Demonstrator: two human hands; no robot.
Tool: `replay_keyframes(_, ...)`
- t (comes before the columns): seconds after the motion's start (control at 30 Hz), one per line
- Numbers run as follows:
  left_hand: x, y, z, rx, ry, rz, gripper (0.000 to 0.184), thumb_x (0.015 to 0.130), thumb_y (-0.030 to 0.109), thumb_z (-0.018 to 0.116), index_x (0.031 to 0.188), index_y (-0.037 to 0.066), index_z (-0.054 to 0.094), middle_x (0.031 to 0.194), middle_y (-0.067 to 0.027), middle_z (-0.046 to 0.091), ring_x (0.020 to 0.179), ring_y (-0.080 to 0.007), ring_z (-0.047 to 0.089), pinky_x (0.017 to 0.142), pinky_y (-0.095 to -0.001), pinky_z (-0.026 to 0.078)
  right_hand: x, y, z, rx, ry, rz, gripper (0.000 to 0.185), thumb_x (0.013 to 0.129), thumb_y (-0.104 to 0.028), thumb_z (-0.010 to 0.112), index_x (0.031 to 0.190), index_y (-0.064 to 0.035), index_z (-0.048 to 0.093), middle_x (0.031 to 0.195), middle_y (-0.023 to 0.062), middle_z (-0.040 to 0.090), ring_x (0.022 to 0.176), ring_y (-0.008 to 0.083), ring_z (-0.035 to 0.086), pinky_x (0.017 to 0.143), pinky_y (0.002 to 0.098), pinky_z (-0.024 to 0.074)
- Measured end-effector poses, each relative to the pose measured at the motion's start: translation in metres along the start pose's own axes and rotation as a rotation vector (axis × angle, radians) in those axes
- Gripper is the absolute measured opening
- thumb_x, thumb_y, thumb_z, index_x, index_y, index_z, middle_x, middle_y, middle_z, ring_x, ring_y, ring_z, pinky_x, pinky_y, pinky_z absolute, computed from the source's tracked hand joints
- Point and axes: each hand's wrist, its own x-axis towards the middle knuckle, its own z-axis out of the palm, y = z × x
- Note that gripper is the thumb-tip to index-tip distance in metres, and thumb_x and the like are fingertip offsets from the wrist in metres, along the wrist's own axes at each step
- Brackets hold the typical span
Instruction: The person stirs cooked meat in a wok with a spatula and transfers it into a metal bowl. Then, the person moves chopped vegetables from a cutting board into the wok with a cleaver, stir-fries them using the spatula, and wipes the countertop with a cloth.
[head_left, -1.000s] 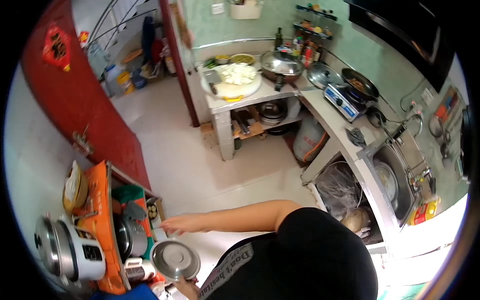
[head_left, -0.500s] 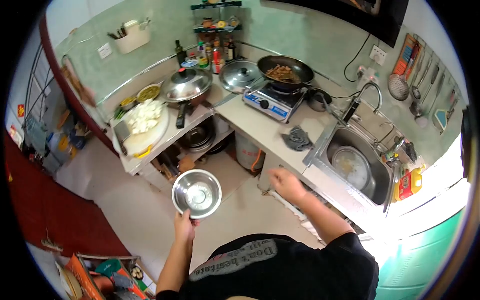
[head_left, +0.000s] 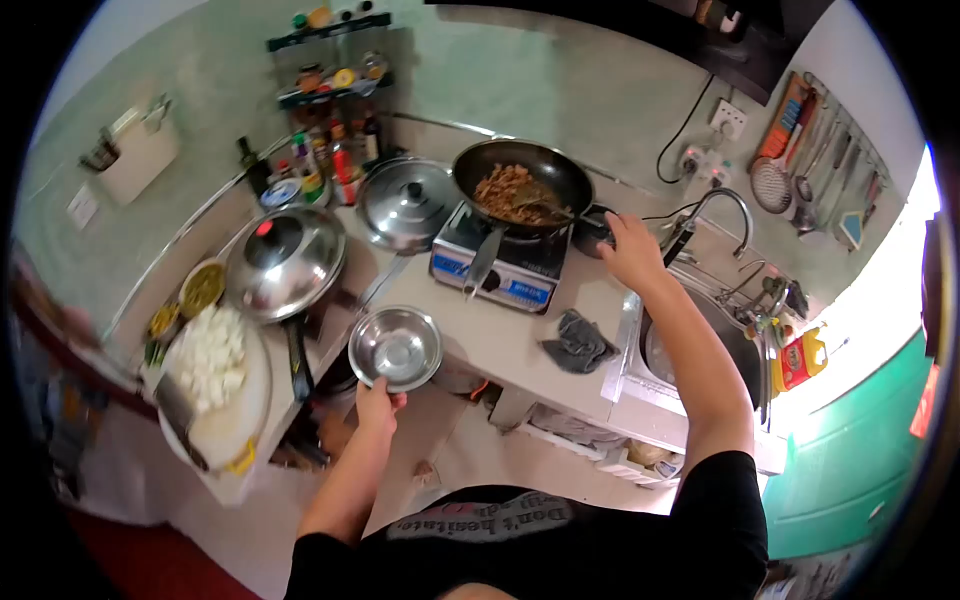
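My left hand (head_left: 378, 408) grips a shiny stainless steel bowl (head_left: 396, 348) by its near rim, with the thumb over the edge. Nothing shows inside the bowl. My right hand (head_left: 632, 255) reaches over the counter, thumb and forefinger apart, beside a small dark pot (head_left: 592, 231); whether it touches the pot is unclear. Just left of it, a black wok (head_left: 478, 165) sits on the portable gas stove (head_left: 500, 262). Browned chopped food (head_left: 508, 190) lies in the wok, with a spatula (head_left: 545, 206) resting in it, its end toward my right hand.
A lidded pan (head_left: 285, 262) and a loose lid (head_left: 407, 203) stand on the left. White cubes (head_left: 212, 358) and a cleaver (head_left: 180, 420) lie on a cutting board (head_left: 250, 405). A dark cloth (head_left: 578, 343) lies before the stove, left of the sink (head_left: 735, 340).
My view has shifted closer to the counter. My right hand has moved forward from the counter's front edge to beside the small pot. The bowl, still in my left hand, is nearer the counter.
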Motion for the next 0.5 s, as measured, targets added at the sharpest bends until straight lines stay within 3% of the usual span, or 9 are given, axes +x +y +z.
replay_keyframes(0.1,0.031,0.013,0.006,0.051,0.016,-0.078,0.022,0.082,0.008,0.041,0.103,0.006,0.041,0.066,-0.0086,0.054,0.044,-0.0137,0.052,0.036,-0.0235,0.043,0.037,0.007,0.016,-0.063,-0.136,0.133,0.055,0.075,-0.030,0.057,0.120,-0.0070,0.038,0.118,0.0148,0.044,0.111,0.0297,0.040,0.089,0.0392,0.0367)
replay_keyframes(0.2,0.071,0.021,0.013,0.097,-0.005,-0.062,0.020,0.083,0.008,0.039,0.103,0.005,0.041,0.065,-0.0082,0.054,0.044,-0.0133,0.051,0.036,-0.0234,0.042,0.057,0.004,0.025,-0.046,-0.486,0.370,0.056,0.077,-0.032,0.055,0.123,-0.0080,0.035,0.107,0.0200,0.052,0.099,0.0334,0.050,0.084,0.0405,0.0396)
replay_keyframes(0.37,0.120,0.023,0.028,0.043,0.056,-0.081,0.022,0.083,0.008,0.038,0.105,0.005,0.038,0.066,-0.0090,0.053,0.045,-0.0139,0.050,0.037,-0.0238,0.041,0.066,0.016,0.044,-0.026,-0.523,0.315,0.045,0.078,-0.030,0.051,0.116,-0.0083,0.042,0.103,0.0160,0.055,0.096,0.0310,0.053,0.081,0.0389,0.0420)
replay_keyframes(0.43,0.132,0.015,0.027,0.010,0.055,-0.065,0.022,0.083,0.008,0.038,0.104,0.006,0.038,0.066,-0.0088,0.052,0.044,-0.0139,0.050,0.037,-0.0238,0.041,0.077,0.023,0.033,-0.032,-0.406,0.245,0.038,0.079,-0.029,0.049,0.112,-0.0091,0.047,0.100,0.0158,0.056,0.094,0.0315,0.053,0.081,0.0392,0.0418)
replay_keyframes(0.5,0.128,0.015,0.031,-0.003,0.045,-0.074,0.021,0.082,0.011,0.042,0.103,0.007,0.041,0.067,-0.0076,0.052,0.046,-0.0147,0.051,0.038,-0.0241,0.043,0.092,0.034,-0.003,-0.104,-0.335,0.165,0.028,0.077,-0.027,0.049,0.099,-0.0110,0.058,0.086,0.0134,0.060,0.086,0.0304,0.055,0.074,0.0398,0.0435)
